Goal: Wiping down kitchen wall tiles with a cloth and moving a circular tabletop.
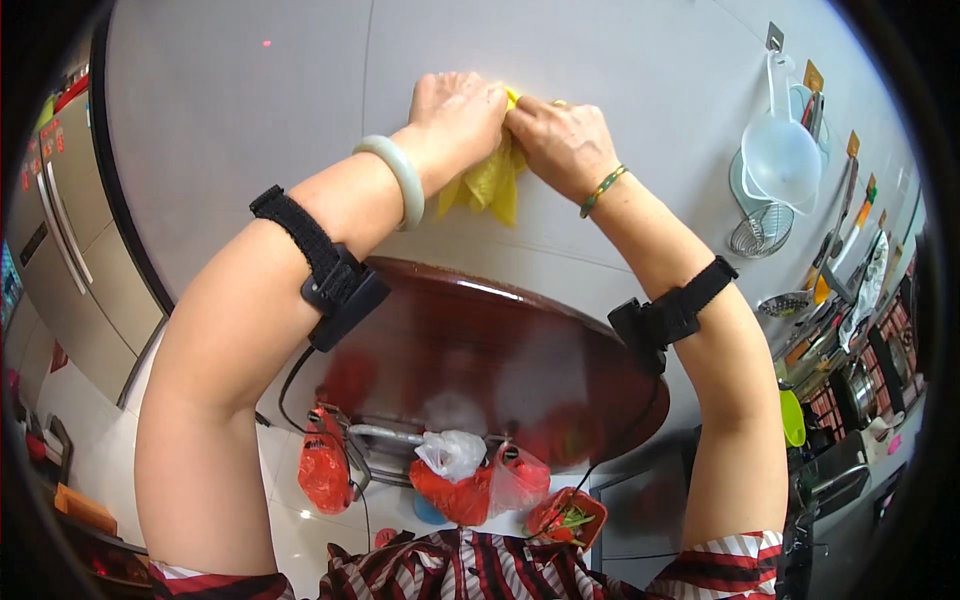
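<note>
My left hand (459,111) and my right hand (564,141) are raised close together in front of a grey tiled wall (240,127). Both grip a yellow cloth (487,184), which hangs down in loose points below the fingers. A short bit of it shows between the two fists; the rest of the gripped part is hidden by my fingers. A pale bangle (401,180) circles my left wrist, and a thin green and gold bracelet (602,190) my right one.
A dark red folding tabletop (480,337) leans upright against the wall. Red plastic bags (324,465) hang at its metal frame. A red basket (592,525) holds green vegetables. Right, a translucent ladle (781,161) and a wire strainer (761,231) hang from hooks. A refrigerator (82,217) stands left.
</note>
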The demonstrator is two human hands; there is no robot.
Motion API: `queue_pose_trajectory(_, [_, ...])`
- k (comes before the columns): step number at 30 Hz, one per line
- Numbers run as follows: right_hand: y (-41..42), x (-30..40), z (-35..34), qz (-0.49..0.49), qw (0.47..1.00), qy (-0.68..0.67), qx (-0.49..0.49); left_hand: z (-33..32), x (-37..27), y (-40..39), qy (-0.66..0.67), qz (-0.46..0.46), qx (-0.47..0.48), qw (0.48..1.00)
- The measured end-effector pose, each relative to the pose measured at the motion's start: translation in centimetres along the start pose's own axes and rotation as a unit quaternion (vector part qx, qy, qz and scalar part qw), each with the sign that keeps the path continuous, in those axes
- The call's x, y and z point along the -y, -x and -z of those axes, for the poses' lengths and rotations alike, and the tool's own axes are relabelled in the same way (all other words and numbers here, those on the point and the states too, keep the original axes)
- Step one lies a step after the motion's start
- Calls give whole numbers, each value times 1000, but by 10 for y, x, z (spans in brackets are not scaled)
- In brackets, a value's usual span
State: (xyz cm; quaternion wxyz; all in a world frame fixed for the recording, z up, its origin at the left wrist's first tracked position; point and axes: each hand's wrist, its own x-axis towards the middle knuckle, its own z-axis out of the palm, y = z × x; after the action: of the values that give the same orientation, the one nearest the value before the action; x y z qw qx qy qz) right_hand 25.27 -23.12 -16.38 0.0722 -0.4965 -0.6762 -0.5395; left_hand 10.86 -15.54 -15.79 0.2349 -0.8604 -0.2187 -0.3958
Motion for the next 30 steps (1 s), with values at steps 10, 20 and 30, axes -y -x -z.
queue_pose_trajectory(10, [-58, -24, 4, -154, 975, -36, -155, 44, 31, -61, 40, 114, -36, 992])
queue_pose_trajectory(20, [-29, -8, -8, -251, 948, -119, -153, 8, 6, -37, -54, 117, -101, 986])
queue_pose_trajectory(30, [67, 8, -6, -27, 995, -76, 51, -30, -45, 20, 22, -8, 62, 998])
